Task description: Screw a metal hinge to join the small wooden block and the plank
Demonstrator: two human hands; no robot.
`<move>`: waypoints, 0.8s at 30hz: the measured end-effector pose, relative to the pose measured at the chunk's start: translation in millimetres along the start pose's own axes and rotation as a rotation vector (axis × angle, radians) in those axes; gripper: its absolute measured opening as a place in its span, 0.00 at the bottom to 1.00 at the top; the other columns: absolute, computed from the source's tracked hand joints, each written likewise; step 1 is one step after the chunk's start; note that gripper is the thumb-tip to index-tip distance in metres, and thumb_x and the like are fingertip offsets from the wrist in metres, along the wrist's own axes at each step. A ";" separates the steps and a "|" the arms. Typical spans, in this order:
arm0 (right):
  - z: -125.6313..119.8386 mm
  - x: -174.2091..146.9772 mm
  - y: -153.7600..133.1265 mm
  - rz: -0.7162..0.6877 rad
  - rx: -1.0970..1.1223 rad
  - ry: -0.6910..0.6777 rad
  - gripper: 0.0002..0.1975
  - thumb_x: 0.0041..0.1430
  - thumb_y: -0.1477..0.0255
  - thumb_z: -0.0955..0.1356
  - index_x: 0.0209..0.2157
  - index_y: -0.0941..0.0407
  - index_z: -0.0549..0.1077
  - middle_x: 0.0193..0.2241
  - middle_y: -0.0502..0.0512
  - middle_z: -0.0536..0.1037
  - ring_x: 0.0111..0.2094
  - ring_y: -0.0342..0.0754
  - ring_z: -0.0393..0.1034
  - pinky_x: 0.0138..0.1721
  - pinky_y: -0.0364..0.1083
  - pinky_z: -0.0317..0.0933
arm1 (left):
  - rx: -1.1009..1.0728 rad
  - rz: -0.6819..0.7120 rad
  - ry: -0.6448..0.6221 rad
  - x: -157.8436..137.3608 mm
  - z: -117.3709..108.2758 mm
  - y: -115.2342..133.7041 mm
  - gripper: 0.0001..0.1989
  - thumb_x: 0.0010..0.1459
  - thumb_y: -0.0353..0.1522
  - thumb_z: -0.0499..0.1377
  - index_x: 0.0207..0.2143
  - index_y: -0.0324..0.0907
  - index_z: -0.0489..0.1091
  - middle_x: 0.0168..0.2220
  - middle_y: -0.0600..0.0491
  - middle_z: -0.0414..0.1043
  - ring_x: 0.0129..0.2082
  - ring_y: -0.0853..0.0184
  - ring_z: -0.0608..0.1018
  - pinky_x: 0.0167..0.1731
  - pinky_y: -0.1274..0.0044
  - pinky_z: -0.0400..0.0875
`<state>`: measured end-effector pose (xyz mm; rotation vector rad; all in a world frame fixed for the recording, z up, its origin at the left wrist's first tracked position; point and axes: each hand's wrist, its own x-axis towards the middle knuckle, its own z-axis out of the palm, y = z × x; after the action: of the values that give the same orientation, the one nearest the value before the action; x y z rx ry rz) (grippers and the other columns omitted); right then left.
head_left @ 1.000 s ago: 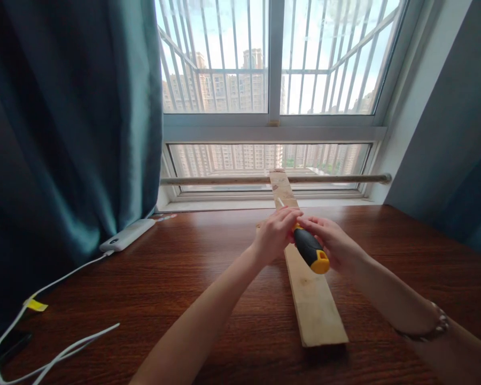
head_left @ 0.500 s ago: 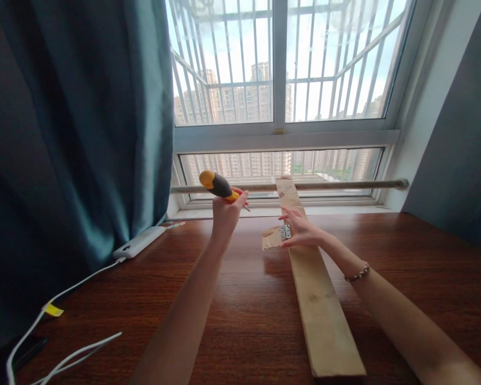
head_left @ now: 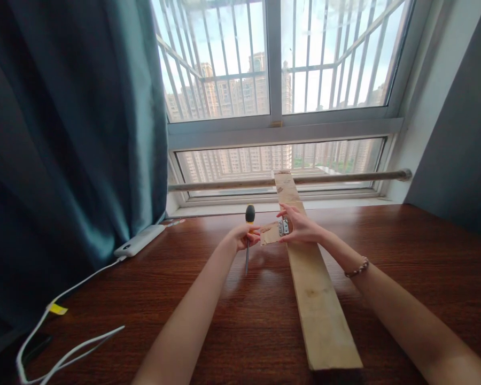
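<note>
My left hand is closed around a screwdriver with a black and yellow handle. Its handle points up, and the thin shaft hangs down toward the table. Just right of those fingers is a small piece of wood, close to or touching them. A silver metal hinge lies where this piece meets a long wooden plank. My right hand grips the hinge between thumb and fingers, over the plank. Part of the hinge is hidden by that hand.
The plank runs along the brown wooden table toward the window, its far end by a horizontal rail. At left lie a white power strip, a white cable and a yellow tag, beside a dark curtain.
My left hand has come down and right, beside the small wood piece, and the screwdriver has turned from slanting to nearly upright, handle up. My right hand stays at the hinge.
</note>
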<state>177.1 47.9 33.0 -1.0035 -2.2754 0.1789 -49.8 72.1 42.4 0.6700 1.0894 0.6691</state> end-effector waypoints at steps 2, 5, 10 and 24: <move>0.3 0.1 1.1 0.003 0.003 -0.002 0.54 0.38 0.57 0.73 0.61 0.56 0.42 0.48 0.59 0.67 0.55 0.56 0.52 0.56 0.56 0.49 | 0.042 -0.038 -0.087 1.7 -1.4 -3.7 0.02 0.55 0.24 0.54 0.31 0.32 0.65 0.22 0.53 0.66 0.08 0.85 0.54 0.14 0.87 0.65; 0.8 0.3 2.3 0.005 0.006 -0.002 0.54 0.37 0.56 0.73 0.60 0.57 0.43 0.47 0.60 0.67 0.55 0.56 0.52 0.56 0.55 0.49 | 0.084 -0.036 -0.137 4.7 -4.0 -6.9 0.02 0.54 0.23 0.55 0.29 0.33 0.65 0.21 0.55 0.64 0.08 0.86 0.54 0.12 0.90 0.60; 2.0 0.5 2.4 0.017 0.019 0.002 0.54 0.36 0.57 0.74 0.60 0.56 0.44 0.47 0.60 0.68 0.55 0.56 0.53 0.56 0.55 0.50 | 0.058 0.010 -0.070 8.2 -3.0 -9.4 0.08 0.53 0.21 0.56 0.23 0.35 0.62 0.16 0.60 0.57 0.08 0.86 0.53 0.10 0.91 0.54; 4.4 0.8 1.0 0.014 0.006 0.017 0.52 0.38 0.60 0.73 0.60 0.59 0.45 0.45 0.60 0.69 0.52 0.56 0.58 0.54 0.55 0.52 | 0.003 0.094 -0.056 7.9 -2.6 -5.4 0.05 0.53 0.22 0.57 0.25 0.35 0.64 0.19 0.59 0.60 0.09 0.86 0.54 0.08 0.92 0.52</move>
<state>174.6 49.8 29.6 -1.0138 -2.2516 0.1828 -48.9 75.3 33.0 0.7418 1.0117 0.7251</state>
